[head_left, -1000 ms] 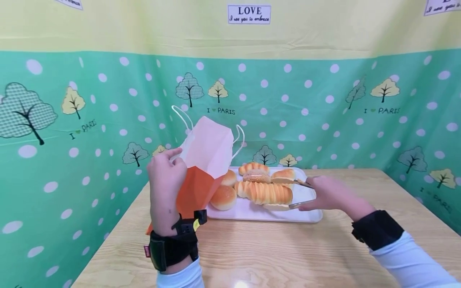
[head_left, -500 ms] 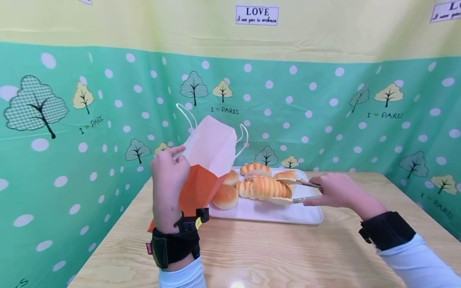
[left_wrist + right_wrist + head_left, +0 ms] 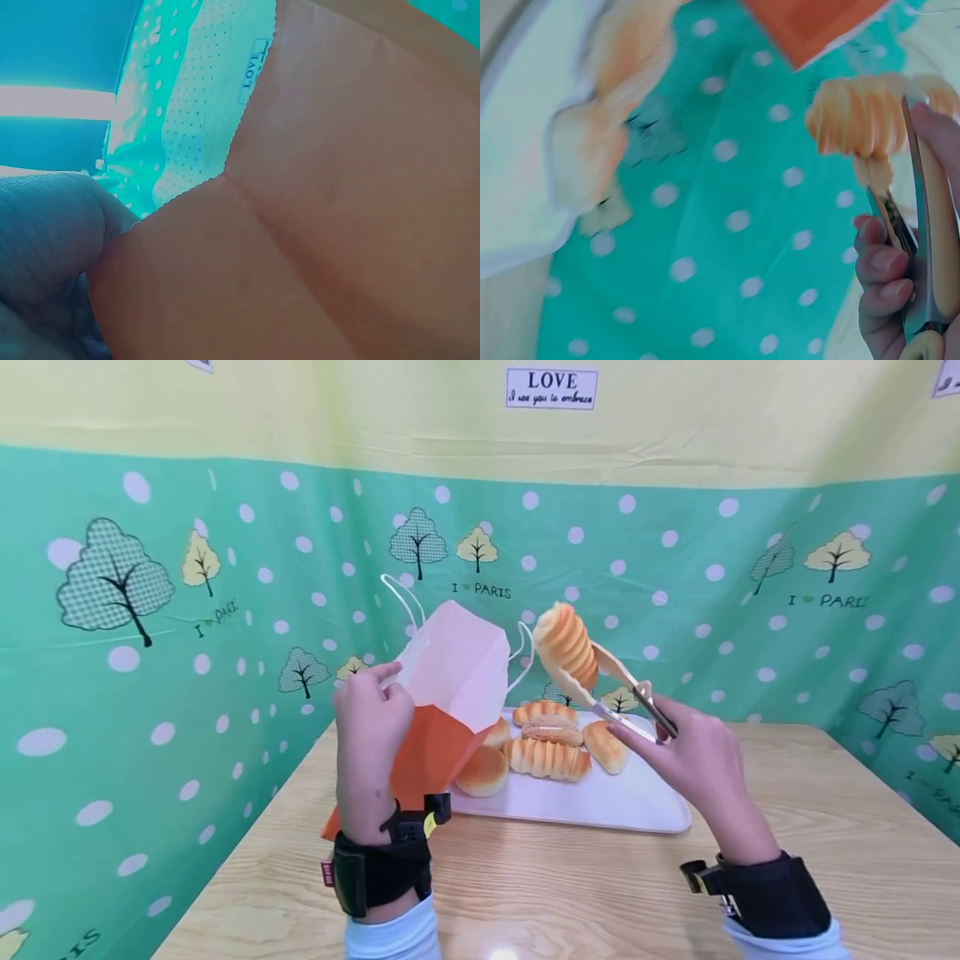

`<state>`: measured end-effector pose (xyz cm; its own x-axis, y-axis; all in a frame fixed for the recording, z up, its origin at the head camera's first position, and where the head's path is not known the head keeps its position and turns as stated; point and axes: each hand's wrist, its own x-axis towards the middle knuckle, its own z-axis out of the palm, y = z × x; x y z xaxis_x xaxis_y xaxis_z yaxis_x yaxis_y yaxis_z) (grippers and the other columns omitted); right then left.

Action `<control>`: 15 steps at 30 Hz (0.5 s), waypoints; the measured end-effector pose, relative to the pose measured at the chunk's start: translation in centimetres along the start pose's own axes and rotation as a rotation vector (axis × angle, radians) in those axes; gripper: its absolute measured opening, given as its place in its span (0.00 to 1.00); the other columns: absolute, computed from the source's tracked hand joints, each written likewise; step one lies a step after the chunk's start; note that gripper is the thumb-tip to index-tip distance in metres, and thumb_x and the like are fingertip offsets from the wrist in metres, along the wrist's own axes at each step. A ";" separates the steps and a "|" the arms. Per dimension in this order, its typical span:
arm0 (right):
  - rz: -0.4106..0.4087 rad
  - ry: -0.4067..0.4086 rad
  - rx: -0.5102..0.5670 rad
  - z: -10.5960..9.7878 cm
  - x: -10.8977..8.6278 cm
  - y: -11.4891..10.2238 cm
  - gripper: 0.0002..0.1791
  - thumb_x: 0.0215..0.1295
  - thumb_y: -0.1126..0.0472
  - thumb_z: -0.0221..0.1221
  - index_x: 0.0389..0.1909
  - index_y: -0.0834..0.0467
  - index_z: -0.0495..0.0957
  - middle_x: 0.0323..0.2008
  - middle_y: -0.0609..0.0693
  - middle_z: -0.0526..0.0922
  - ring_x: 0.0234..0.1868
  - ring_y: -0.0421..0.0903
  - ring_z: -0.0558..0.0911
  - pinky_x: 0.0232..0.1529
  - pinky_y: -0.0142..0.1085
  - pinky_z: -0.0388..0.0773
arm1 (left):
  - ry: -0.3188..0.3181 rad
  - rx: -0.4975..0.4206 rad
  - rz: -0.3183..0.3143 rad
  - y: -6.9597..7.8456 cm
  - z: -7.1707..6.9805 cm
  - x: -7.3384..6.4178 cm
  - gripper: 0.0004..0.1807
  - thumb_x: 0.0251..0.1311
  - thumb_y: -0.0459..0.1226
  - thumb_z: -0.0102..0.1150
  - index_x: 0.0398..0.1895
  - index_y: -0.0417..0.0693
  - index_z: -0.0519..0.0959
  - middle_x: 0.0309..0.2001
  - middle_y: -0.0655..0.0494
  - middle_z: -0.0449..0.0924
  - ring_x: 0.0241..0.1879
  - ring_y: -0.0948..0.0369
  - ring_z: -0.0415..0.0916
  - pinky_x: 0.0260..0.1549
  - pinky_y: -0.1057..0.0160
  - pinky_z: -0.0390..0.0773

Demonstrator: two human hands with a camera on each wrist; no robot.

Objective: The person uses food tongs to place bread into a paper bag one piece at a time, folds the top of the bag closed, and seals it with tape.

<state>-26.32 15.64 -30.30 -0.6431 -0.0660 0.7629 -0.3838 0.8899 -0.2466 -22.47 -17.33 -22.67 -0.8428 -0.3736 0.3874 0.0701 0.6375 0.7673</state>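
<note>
An orange paper bag (image 3: 431, 752) with a pale inside and white handles leans at the tray's left end, its mouth tipped up. My left hand (image 3: 367, 727) pinches the near left rim of the bag; the left wrist view shows the thumb (image 3: 52, 225) at that edge. My right hand (image 3: 697, 756) grips a pair of tongs (image 3: 655, 714) with metal arms and pale tips. Between the tips is a ridged bread roll (image 3: 568, 643), lifted above the tray and to the right of the bag's mouth. What the bag contains is hidden.
A white tray (image 3: 622, 814) lies on the wooden table (image 3: 570, 885). On it are another ridged roll (image 3: 551, 760), a round bun (image 3: 482, 771), a wedge-shaped bread (image 3: 606, 746) and more bread behind. A green dotted curtain (image 3: 675, 602) hangs behind and at the sides.
The tongs have closed on the upper ridged roll and raised it off the tray, with my right hand turning upward. My left hand still holds the bag's rim. The head view has shifted slightly left.
</note>
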 end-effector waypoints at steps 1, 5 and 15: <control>0.004 0.030 0.015 -0.2 0.3 -0.7 0.25 0.44 0.33 0.62 0.19 0.51 0.71 0.11 0.46 0.67 0.10 0.43 0.61 0.10 0.37 0.52 | 0.003 0.001 -0.001 0.0 0.0 0.0 0.27 0.56 0.28 0.37 0.60 0.43 0.73 0.09 0.54 0.62 0.07 0.58 0.53 0.10 0.68 0.56; -0.019 0.166 0.081 -1.3 1.4 -3.3 0.23 0.43 0.37 0.66 0.24 0.52 0.75 0.12 0.47 0.70 0.12 0.44 0.63 0.11 0.38 0.54 | 0.005 0.000 -0.005 0.2 -0.1 0.0 0.28 0.55 0.27 0.37 0.60 0.43 0.72 0.09 0.54 0.63 0.07 0.59 0.52 0.10 0.68 0.55; -0.187 0.256 0.156 -2.0 2.5 -9.4 0.30 0.39 0.40 0.69 0.44 0.52 0.81 0.16 0.46 0.72 0.14 0.40 0.63 0.10 0.36 0.55 | 0.009 -0.020 -0.015 0.3 -0.2 0.1 0.29 0.53 0.26 0.36 0.60 0.43 0.73 0.08 0.58 0.57 0.08 0.59 0.50 0.11 0.67 0.53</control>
<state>-22.98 8.00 -24.82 -0.3730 -0.0884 0.9236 -0.5882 0.7924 -0.1617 -22.39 -17.34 -22.34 -0.8391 -0.3894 0.3799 0.0681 0.6177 0.7835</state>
